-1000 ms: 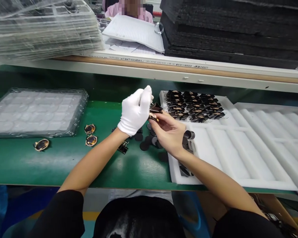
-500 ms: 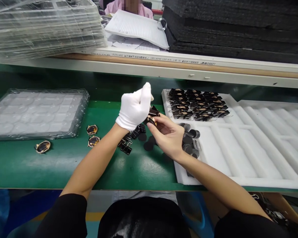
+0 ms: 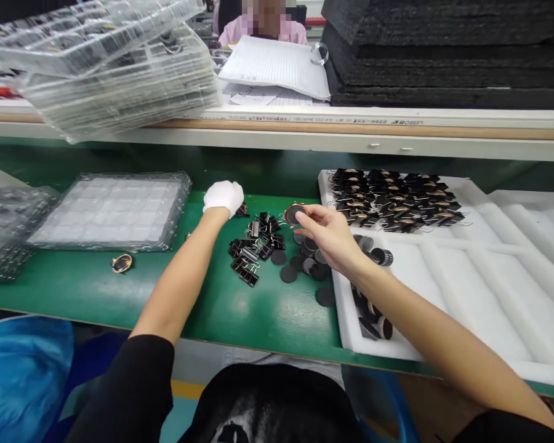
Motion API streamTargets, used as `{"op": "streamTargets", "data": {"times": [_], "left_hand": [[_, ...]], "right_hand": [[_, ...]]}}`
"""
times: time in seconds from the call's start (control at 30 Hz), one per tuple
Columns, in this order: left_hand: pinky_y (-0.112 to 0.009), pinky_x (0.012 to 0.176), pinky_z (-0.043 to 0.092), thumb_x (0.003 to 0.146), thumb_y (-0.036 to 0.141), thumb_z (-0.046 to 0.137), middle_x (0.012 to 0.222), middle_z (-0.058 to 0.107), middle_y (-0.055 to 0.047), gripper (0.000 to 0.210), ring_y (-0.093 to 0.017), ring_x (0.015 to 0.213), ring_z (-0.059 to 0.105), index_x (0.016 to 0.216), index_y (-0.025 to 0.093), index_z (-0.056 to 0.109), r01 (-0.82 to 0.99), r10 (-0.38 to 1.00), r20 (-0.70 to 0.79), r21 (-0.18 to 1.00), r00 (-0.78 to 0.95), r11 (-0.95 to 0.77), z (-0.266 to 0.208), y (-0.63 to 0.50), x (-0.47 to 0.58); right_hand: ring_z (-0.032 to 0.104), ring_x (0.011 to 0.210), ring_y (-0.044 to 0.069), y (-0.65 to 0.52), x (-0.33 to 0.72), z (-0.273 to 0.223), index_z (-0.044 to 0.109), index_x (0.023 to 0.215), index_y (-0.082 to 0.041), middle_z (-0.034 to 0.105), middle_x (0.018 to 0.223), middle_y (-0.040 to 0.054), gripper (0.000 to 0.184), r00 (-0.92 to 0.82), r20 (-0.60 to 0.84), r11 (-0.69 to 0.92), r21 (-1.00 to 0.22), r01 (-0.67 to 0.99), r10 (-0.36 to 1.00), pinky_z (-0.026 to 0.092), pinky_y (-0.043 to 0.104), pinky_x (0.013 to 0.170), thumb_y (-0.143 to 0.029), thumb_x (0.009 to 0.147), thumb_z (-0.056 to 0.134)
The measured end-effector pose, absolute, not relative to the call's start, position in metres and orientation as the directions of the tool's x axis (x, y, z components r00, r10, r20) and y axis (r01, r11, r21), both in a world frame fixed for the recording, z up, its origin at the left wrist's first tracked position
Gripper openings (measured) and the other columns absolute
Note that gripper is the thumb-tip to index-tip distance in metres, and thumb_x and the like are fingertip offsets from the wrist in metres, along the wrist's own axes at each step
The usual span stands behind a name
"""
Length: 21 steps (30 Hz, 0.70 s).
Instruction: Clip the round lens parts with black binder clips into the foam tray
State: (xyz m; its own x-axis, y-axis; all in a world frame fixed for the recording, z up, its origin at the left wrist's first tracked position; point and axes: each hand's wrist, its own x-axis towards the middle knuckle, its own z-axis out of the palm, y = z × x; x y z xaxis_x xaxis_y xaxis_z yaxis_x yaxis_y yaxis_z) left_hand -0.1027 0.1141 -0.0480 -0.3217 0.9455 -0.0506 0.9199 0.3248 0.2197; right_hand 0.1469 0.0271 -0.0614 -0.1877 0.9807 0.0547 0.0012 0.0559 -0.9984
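Note:
My right hand (image 3: 335,234), bare, pinches a gold-rimmed round watch case (image 3: 294,214) with a dark disc on its face, just above the table. My left hand (image 3: 222,195), in a white glove, is closed at the back of the table; a small dark thing (image 3: 242,210) shows at its right side, too hidden to name. Between the hands lies a pile of black binder clips (image 3: 258,243). Black and clear round discs (image 3: 308,258) are scattered under my right hand. Another gold-rimmed watch case (image 3: 121,263) rests on the green table at left.
A white foam tray (image 3: 425,258) at right bears rows of clipped watch cases (image 3: 394,197) and more discs. Clear plastic trays (image 3: 115,212) lie at left. Above runs a shelf (image 3: 277,136) with stacked plastic trays, papers and black foam (image 3: 447,55). A person in pink sits behind.
My left hand has moved left, away from my right hand and the watch case. My right hand still holds the case, now turned with its disc showing. The camera view has shifted.

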Motion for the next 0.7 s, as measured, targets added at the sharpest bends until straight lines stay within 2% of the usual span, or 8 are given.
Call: {"op": "streamTargets", "data": {"times": [0.1,0.17,0.27,0.37,0.43,0.5,0.6,0.7], "left_hand": [[-0.046,0.092,0.057,0.103,0.049,0.028,0.083,0.078,-0.023,0.067,-0.037,0.102,0.076,0.097,0.009,0.082,0.928,0.938,-0.123,0.151,-0.323,0.339,-0.054,0.116,-0.098],[-0.048,0.094,0.057,0.102,0.056,0.031,0.085,0.078,-0.023,0.068,-0.039,0.104,0.075,0.095,0.011,0.082,0.932,0.932,-0.146,0.106,-0.331,0.347,-0.052,0.117,-0.1],[-0.052,0.097,0.055,0.1,0.064,0.034,0.098,0.079,-0.025,0.071,-0.042,0.108,0.074,0.098,0.011,0.081,0.935,0.933,-0.124,0.063,-0.339,0.348,-0.045,0.118,-0.11],[-0.05,0.099,0.054,0.102,0.068,0.016,0.111,0.078,-0.024,0.084,-0.039,0.112,0.073,0.104,0.013,0.08,0.944,0.948,-0.056,0.092,-0.314,0.318,-0.045,0.117,-0.121],[-0.044,0.1,0.054,0.103,0.064,0.001,0.112,0.078,-0.02,0.091,-0.034,0.112,0.073,0.106,0.016,0.079,0.943,0.953,-0.033,0.14,-0.3,0.301,-0.052,0.118,-0.124],[-0.041,0.101,0.053,0.104,0.061,-0.004,0.112,0.078,-0.019,0.092,-0.031,0.112,0.073,0.11,0.017,0.077,0.931,0.947,-0.038,0.179,-0.318,0.319,-0.062,0.121,-0.124],[-0.052,0.105,0.05,0.104,0.061,0.004,0.127,0.073,-0.024,0.086,-0.037,0.121,0.068,0.125,0.013,0.072,0.894,0.913,-0.049,0.186,-0.405,0.407,-0.075,0.125,-0.123],[-0.062,0.108,0.045,0.105,0.058,0.011,0.141,0.063,-0.029,0.078,-0.044,0.132,0.059,0.138,0.011,0.064,0.869,0.882,-0.043,0.155,-0.469,0.47,-0.082,0.124,-0.122]], "right_hand": [[0.066,0.124,0.028,0.066,0.128,-0.065,0.072,0.095,-0.019,0.074,0.128,0.0116,0.021,-0.45,0.05,0.167,-0.96,0.223,0.892,0.047,0.048,0.113,-0.039,0.091,0.068],[0.063,0.127,0.028,0.092,0.112,-0.069,0.069,0.088,-0.019,0.073,0.13,0.0115,0.012,-0.549,0.023,0.211,-0.936,0.283,0.836,0.041,0.046,0.117,-0.03,0.091,0.066],[0.068,0.105,0.024,0.115,0.096,-0.076,0.065,0.086,-0.018,0.077,0.107,0.0088,0.014,-0.619,-0.055,0.176,-0.936,0.306,0.784,0.049,0.04,0.102,-0.028,0.095,0.061],[0.065,0.089,0.02,0.112,0.094,-0.077,0.065,0.089,-0.017,0.074,0.095,0.0049,0.015,-0.661,-0.118,0.147,-0.932,0.332,0.741,0.049,0.033,0.088,-0.027,0.097,0.059],[0.063,0.085,0.019,0.101,0.099,-0.075,0.065,0.087,-0.017,0.073,0.092,0.0036,0.013,-0.677,-0.154,0.13,-0.928,0.35,0.72,0.047,0.03,0.083,-0.026,0.096,0.062],[0.062,0.084,0.019,0.091,0.104,-0.071,0.067,0.086,-0.017,0.073,0.09,0.003,0.012,-0.677,-0.188,0.104,-0.925,0.366,0.711,0.046,0.029,0.08,-0.025,0.095,0.065],[0.063,0.085,0.017,0.09,0.103,-0.067,0.066,0.085,-0.018,0.074,0.092,0.003,0.012,-0.612,-0.216,0.037,-0.927,0.373,0.761,0.046,0.027,0.079,-0.021,0.096,0.064],[0.06,0.078,0.014,0.103,0.092,-0.068,0.061,0.081,-0.018,0.071,0.086,0.003,0.016,-0.441,-0.25,-0.067,-0.919,0.389,0.862,0.044,0.025,0.071,-0.018,0.097,0.062]]}}
